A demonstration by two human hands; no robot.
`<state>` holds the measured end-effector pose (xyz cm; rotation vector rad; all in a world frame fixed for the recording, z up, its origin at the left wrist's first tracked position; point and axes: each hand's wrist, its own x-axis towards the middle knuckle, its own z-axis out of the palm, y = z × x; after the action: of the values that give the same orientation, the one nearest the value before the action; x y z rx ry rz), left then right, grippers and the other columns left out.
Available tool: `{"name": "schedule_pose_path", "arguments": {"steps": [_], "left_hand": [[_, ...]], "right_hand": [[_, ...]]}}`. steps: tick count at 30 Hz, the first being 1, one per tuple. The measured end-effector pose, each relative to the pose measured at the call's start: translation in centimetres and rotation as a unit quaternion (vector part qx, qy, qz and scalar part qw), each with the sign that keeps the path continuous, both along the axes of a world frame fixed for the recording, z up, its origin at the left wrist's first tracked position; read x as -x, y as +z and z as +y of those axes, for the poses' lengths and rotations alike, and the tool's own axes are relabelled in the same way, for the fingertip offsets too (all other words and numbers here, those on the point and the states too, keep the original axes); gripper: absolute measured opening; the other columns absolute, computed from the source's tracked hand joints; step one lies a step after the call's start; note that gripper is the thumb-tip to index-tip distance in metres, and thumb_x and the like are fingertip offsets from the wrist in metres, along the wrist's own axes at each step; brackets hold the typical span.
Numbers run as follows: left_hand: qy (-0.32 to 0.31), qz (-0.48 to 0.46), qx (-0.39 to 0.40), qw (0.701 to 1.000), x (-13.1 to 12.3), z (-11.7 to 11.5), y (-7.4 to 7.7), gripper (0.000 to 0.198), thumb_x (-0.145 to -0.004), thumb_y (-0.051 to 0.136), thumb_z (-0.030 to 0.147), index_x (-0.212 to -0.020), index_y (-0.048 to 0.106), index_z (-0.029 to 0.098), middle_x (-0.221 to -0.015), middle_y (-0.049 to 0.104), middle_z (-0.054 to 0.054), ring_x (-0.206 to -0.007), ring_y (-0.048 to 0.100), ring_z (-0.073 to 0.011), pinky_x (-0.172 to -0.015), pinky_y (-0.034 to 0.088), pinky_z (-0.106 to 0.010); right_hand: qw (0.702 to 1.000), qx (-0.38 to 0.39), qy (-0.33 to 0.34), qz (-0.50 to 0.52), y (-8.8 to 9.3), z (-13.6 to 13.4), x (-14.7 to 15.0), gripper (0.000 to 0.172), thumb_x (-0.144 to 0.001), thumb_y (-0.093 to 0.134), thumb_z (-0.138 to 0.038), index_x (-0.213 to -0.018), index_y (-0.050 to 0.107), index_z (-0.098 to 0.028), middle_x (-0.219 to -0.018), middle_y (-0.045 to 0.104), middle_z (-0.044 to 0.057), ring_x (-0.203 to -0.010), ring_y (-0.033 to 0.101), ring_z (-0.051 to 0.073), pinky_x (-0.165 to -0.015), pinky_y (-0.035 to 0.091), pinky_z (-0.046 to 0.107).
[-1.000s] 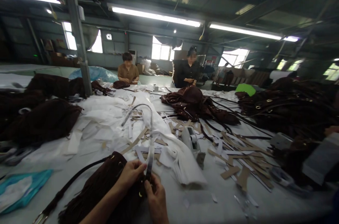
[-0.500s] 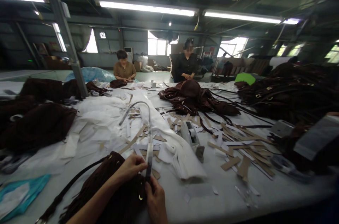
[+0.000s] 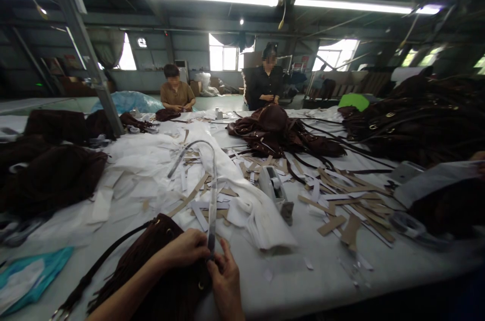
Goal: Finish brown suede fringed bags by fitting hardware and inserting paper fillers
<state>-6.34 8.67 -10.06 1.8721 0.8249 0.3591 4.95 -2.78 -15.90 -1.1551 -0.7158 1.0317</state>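
Note:
A dark brown fringed bag (image 3: 151, 260) lies at the table's front, below my forearms. From its right side a long strap (image 3: 213, 194), covered in pale, shiny wrapping, rises and curves over to the left. My left hand (image 3: 189, 247) pinches this strap near its lower, darker end. Just to the right, my right hand (image 3: 227, 280) holds the strap's base between thumb and fingers, its other fingers partly raised. A gold-coloured ring (image 3: 201, 285) shows on the bag beside it. The bag's second, bare strap (image 3: 102, 255) trails to the lower left.
A tape dispenser (image 3: 273, 187) stands beyond my hands among tan and white strips (image 3: 341, 204). White foam sheeting (image 3: 261, 225) lies nearby. Brown bags are heaped at the centre (image 3: 276, 129), left (image 3: 56, 174) and right (image 3: 417, 119). Two people work across the table.
My left hand has slid down the wrapped strap, closer to the right hand. The fingers of my right hand have lifted and spread a little. The view has shifted slightly.

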Motion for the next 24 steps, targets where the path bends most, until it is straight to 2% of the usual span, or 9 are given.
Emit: {"name": "schedule_pose_path", "arguments": {"steps": [4, 6, 10, 12, 15, 18, 20, 22, 24], "left_hand": [[0.015, -0.013, 0.040, 0.999, -0.2, 0.1, -0.6, 0.009, -0.065, 0.066, 0.023, -0.062, 0.064, 0.015, -0.052, 0.052, 0.005, -0.050, 0.043, -0.0108, -0.049, 0.027, -0.021], [0.018, -0.025, 0.065, 0.997, -0.4, -0.1, -0.8, 0.013, -0.066, 0.066, 0.027, -0.069, 0.065, 0.014, -0.054, 0.053, 0.005, -0.051, 0.043, -0.0107, -0.049, 0.029, -0.021], [0.009, -0.043, 0.090, 0.995, -0.7, -0.8, -0.7, 0.016, -0.067, 0.065, 0.027, -0.060, 0.060, 0.014, -0.053, 0.051, 0.004, -0.050, 0.042, -0.0101, -0.050, 0.030, -0.022], [0.013, -0.049, 0.079, 0.996, -0.6, -1.2, -0.7, 0.012, -0.065, 0.064, 0.023, -0.059, 0.060, 0.014, -0.055, 0.053, 0.002, -0.052, 0.043, -0.0108, -0.051, 0.031, -0.022], [0.046, -0.050, 0.042, 0.997, -0.3, -1.9, -1.0, 0.007, -0.065, 0.061, 0.018, -0.059, 0.060, 0.014, -0.057, 0.055, 0.002, -0.055, 0.046, -0.0124, -0.053, 0.032, -0.022], [0.090, -0.040, -0.001, 0.995, -0.1, -2.8, -1.5, 0.009, -0.066, 0.058, 0.019, -0.058, 0.058, 0.016, -0.056, 0.055, 0.002, -0.056, 0.047, -0.0137, -0.054, 0.033, -0.023], [0.107, -0.033, -0.027, 0.993, -0.2, -3.6, -1.6, 0.010, -0.066, 0.058, 0.019, -0.056, 0.057, 0.017, -0.054, 0.054, 0.003, -0.057, 0.047, -0.0147, -0.055, 0.032, -0.024], [0.107, -0.033, -0.039, 0.993, -0.5, -4.2, -1.6, 0.013, -0.065, 0.060, 0.020, -0.053, 0.054, 0.019, -0.053, 0.053, 0.002, -0.057, 0.046, -0.0156, -0.056, 0.032, -0.025], [0.100, -0.053, -0.017, 0.993, -0.7, -4.7, -1.6, 0.018, -0.064, 0.064, 0.024, -0.050, 0.054, 0.020, -0.055, 0.053, 0.001, -0.059, 0.046, -0.0172, -0.058, 0.035, -0.028]], "right_hand": [[1.000, 0.013, 0.008, -0.007, 0.1, 0.1, -0.3, 0.070, -0.074, 0.060, -0.022, -0.139, 0.036, -0.014, -0.090, 0.073, 0.006, -0.084, 0.068, 0.025, -0.075, 0.054, 0.035], [1.000, 0.011, 0.006, -0.029, 0.2, 0.1, -0.3, 0.070, -0.074, 0.060, -0.020, -0.140, 0.035, -0.014, -0.088, 0.074, 0.005, -0.081, 0.068, 0.024, -0.076, 0.053, 0.036], [0.999, 0.012, 0.012, -0.048, 0.2, 0.0, -0.2, 0.071, -0.075, 0.059, -0.020, -0.141, 0.033, -0.014, -0.083, 0.073, 0.003, -0.081, 0.067, 0.024, -0.078, 0.053, 0.036], [0.999, 0.006, 0.025, -0.042, 0.2, -0.2, -0.3, 0.068, -0.075, 0.059, -0.022, -0.139, 0.038, -0.017, -0.080, 0.072, 0.002, -0.081, 0.067, 0.024, -0.080, 0.052, 0.037], [0.998, -0.024, 0.059, -0.016, 0.3, -0.1, -0.9, 0.054, -0.071, 0.063, -0.027, -0.125, 0.056, -0.021, -0.085, 0.072, 0.004, -0.086, 0.067, 0.025, -0.083, 0.051, 0.037], [0.996, -0.036, 0.079, 0.006, 0.9, 1.0, -2.0, 0.039, -0.069, 0.066, -0.036, -0.104, 0.067, -0.019, -0.082, 0.071, 0.006, -0.082, 0.067, 0.025, -0.074, 0.053, 0.035], [0.998, -0.010, 0.059, 0.006, 1.7, 2.7, -2.6, 0.033, -0.071, 0.063, -0.047, -0.085, 0.069, -0.018, -0.069, 0.068, 0.004, -0.069, 0.065, 0.022, -0.062, 0.052, 0.031], [0.999, 0.028, 0.031, 0.003, 2.9, 4.9, -2.8, 0.038, -0.072, 0.059, -0.056, -0.069, 0.063, -0.018, -0.058, 0.063, 0.002, -0.054, 0.059, 0.017, -0.051, 0.048, 0.027], [0.999, 0.050, 0.018, 0.002, 4.4, 7.2, -2.8, 0.043, -0.070, 0.059, -0.061, -0.066, 0.056, -0.019, -0.053, 0.058, 0.000, -0.043, 0.050, 0.012, -0.043, 0.041, 0.024]]}}
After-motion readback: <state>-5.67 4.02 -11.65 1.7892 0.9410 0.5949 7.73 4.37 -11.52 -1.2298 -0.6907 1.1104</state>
